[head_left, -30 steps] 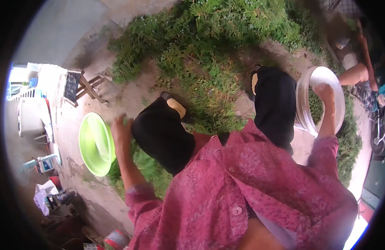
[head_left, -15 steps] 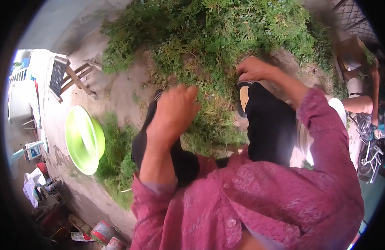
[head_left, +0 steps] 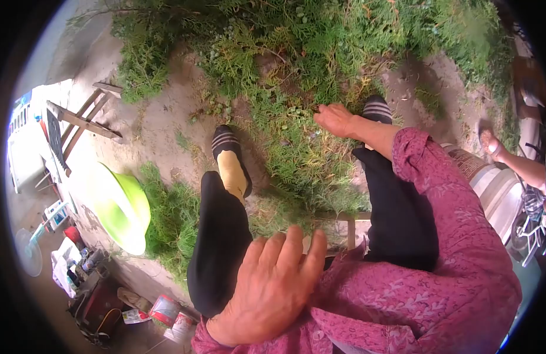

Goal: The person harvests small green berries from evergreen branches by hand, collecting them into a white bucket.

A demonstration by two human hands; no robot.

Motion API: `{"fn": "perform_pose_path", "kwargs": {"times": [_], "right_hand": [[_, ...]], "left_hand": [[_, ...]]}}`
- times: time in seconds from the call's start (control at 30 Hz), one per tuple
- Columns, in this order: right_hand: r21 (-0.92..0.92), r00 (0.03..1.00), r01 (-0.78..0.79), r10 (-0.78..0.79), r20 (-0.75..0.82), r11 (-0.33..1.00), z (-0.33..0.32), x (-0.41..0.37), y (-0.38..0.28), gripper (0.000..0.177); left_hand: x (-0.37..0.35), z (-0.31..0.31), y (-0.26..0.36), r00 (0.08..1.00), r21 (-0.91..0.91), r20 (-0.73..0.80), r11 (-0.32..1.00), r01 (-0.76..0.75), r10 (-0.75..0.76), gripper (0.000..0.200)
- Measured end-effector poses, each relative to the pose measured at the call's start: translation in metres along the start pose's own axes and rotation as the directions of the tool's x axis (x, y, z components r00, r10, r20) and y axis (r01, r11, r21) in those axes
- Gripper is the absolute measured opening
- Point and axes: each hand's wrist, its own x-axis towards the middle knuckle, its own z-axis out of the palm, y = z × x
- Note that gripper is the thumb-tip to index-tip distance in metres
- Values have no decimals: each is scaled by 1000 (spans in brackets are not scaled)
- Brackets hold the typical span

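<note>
My left hand (head_left: 273,289) is over my lap beside the left knee, back of the hand up, fingers stretched and slightly apart, holding nothing visible. Further forward, my right hand (head_left: 335,121) reaches down by my right shoe (head_left: 377,109). Its fingers are bent together at the edge of loose green conifer sprigs (head_left: 293,144) on the ground between my feet; whatever is in them is hidden. A larger pile of leafy conifer branches (head_left: 320,47) lies in front. My left shoe (head_left: 226,138) stands on the bare ground.
At left is a lime-green basin (head_left: 122,206) beside more cut greenery (head_left: 172,215). A wooden-legged stand (head_left: 84,121) lies behind it. Paint cans (head_left: 165,310) are at lower left. Another person's arm (head_left: 521,168) and a striped container (head_left: 488,183) are at right.
My left hand has dropped back from in front of my knee to my lap, its fingers opening out. My right hand has moved left and down to the sprigs. The view has shifted.
</note>
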Motion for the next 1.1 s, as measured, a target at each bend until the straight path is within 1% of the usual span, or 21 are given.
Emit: {"fn": "perform_pose_path", "kwargs": {"times": [0.07, 0.13, 0.2, 0.23, 0.27, 0.3, 0.33, 0.37, 0.4, 0.43, 0.5, 0.57, 0.63, 0.7, 0.73, 0.8, 0.83, 0.9, 0.93, 1.0, 1.1], "right_hand": [[-143, 980, -29, 56, 189, 989, -5, 0, 4, 15], [-168, 987, -14, 41, 158, 986, -10, -5, -1, 15], [-201, 991, 10, 17, 130, 979, -17, -6, -2, 15], [-103, 982, -83, 99, 162, 991, -21, -4, 0, 14], [-7, 963, -179, 177, 204, 984, -24, -2, 2, 15], [-12, 962, -178, 177, 207, 984, -30, 0, 3, 15], [175, 944, -254, 205, 259, 951, -38, 1, 3, 15], [352, 924, -330, 223, 311, 876, -45, 2, 2, 16], [535, 832, -541, 319, 454, 649, -52, 2, 1, 16], [530, 830, -543, 323, 454, 651, -56, -1, -1, 16], [779, 810, -586, 138, 569, 225, -61, -8, -7, 14], [780, 800, -597, 61, 597, 187, -70, -7, -23, 14], [800, 800, -594, -45, 599, 82, -71, -4, -38, 15], [797, 791, -599, -94, 604, 78, -69, 3, -51, 17], [796, 784, -603, -140, 605, 59, -70, 6, -61, 18], [807, 789, -590, -194, 584, 27, -71, 13, -78, 20], [804, 786, -594, -196, 587, 26, -68, 17, -83, 20], [849, 843, -499, -131, 522, 174, -63, 20, -91, 18], [846, 840, -503, -133, 526, 176, -63, 21, -94, 18], [834, 853, -489, -59, 518, 256, -62, 24, -99, 17], [822, 834, -533, -39, 550, 202, -60, 25, -100, 14]], "left_hand": [[-4, 3, -3, 1000, 6, -3, 1000, -20, 20, 44], [-7, -2, -3, 999, 4, -16, 999, -37, 37, 44], [-13, -16, 0, 999, -47, 32, 998, 36, -34, 60], [-17, -20, -3, 999, -50, 28, 998, 39, -37, 60], [-24, -25, -10, 991, -80, -91, 993, 87, -94, 48], [-31, -29, -20, 967, -114, -207, 985, 129, -151, 36], [-40, -27, -35, 947, -111, -268, 982, 154, -179, 36], [-50, -21, -54, 922, -108, -328, 978, 177, -203, 39], [-50, -18, -79, 899, -470, -303, 870, 148, -316, 39], [-43, -12, -103, 879, -767, -234, 635, 95, -415, 40], [-18, 19, -143, 826, -931, -85, 339, 133, -557, 44], [32, 63, -183, 906, -939, 80, 275, 209, -415, 57], [76, 108, -193, 976, -963, 122, 218, 161, -182, 64], [102, 133, -189, 972, -939, 234, 254, 232, -22, 69], [110, 137, -182, 970, -939, 243, 245, 242, -27, 69], [120, 143, -173, 936, -934, 352, 71, 351, 6, 56], [119, 148, -177, 935, -933, 355, 67, 354, 4, 56], [115, 164, -185, 920, -919, 390, 56, 391, -30, 39], [113, 165, -185, 921, -919, 389, 52, 390, -32, 39], [111, 166, -186, 872, -877, 476, 15, 481, -117, 27], [108, 157, -189, 877, -879, 476, -27, 475, -61, 29]]}}
